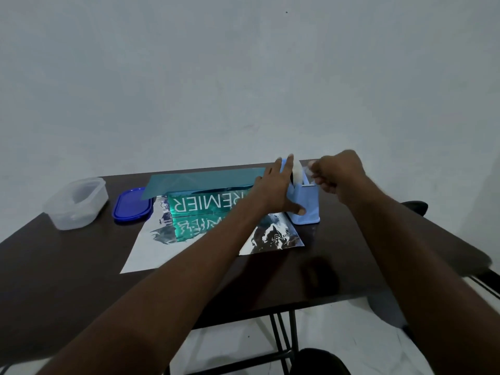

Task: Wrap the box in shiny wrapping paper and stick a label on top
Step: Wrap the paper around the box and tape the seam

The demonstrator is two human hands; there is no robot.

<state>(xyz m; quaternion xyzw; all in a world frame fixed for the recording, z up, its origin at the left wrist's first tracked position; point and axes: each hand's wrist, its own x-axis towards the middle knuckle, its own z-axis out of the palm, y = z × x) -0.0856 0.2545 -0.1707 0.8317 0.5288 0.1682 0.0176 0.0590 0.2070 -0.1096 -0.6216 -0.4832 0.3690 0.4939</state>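
Sitting at the far left of the dark table [81, 280] is a clear plastic container [77, 203], open at the top, and just to its right lies a blue lid [131, 208], flat on the tabletop. Next along comes the shiny wrapping paper [151, 250], a silver sheet spread on the table with its near edge toward the person; its far edge rises behind the box and curls over it as a teal-tinted flap. The box [201, 204] lies on this sheet toward the far side, teal green, with white letters reading upside down from here, and its front face mirrors in the foil below. The left hand [276, 190] reaches across the right end of the box, fingers laid straight against the left side of the tape dispenser [307, 204], thumb down low by its base, steadying it rather than curling round it. The dispenser is pale blue, standing upright at the right edge of the sheet, with a whitish roll of tape in its top. To its right, the right hand [338, 177] is curled, its fingertips pinching the loose end of the tape [308, 171] just above the dispenser's cutter. Both bare forearms stretch in from the near edge.
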